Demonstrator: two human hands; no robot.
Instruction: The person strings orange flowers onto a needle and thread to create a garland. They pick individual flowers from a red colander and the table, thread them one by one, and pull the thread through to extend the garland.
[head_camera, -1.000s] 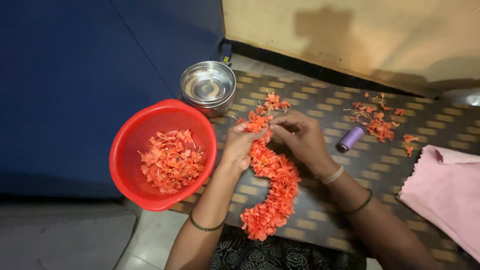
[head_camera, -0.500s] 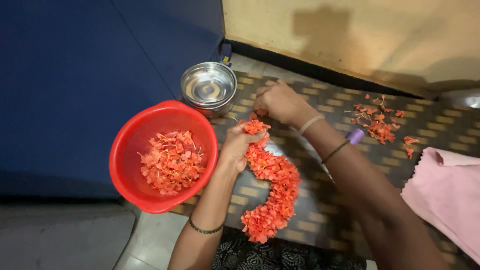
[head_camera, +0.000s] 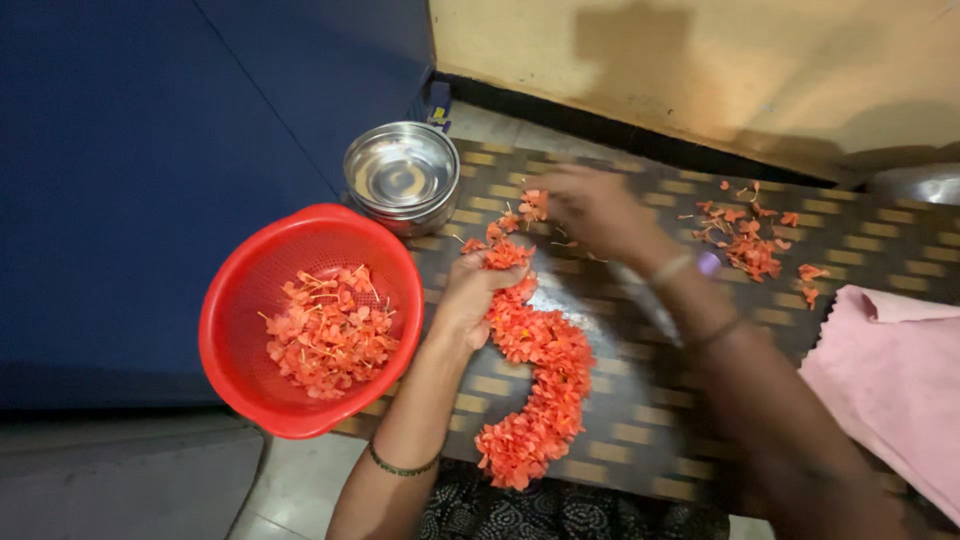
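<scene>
Right hand (head_camera: 598, 210) now pulls back from far mat edge, blurred, grip unclear; left hand (head_camera: 470, 298) fingers pinch garland (head_camera: 540, 370) top, strand running toward body.

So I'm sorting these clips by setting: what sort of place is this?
Probably the floor of a home. A woven mat lies on floor tiles by a wall, with a steel bowl and a red basket of loose orange flowers.
</scene>
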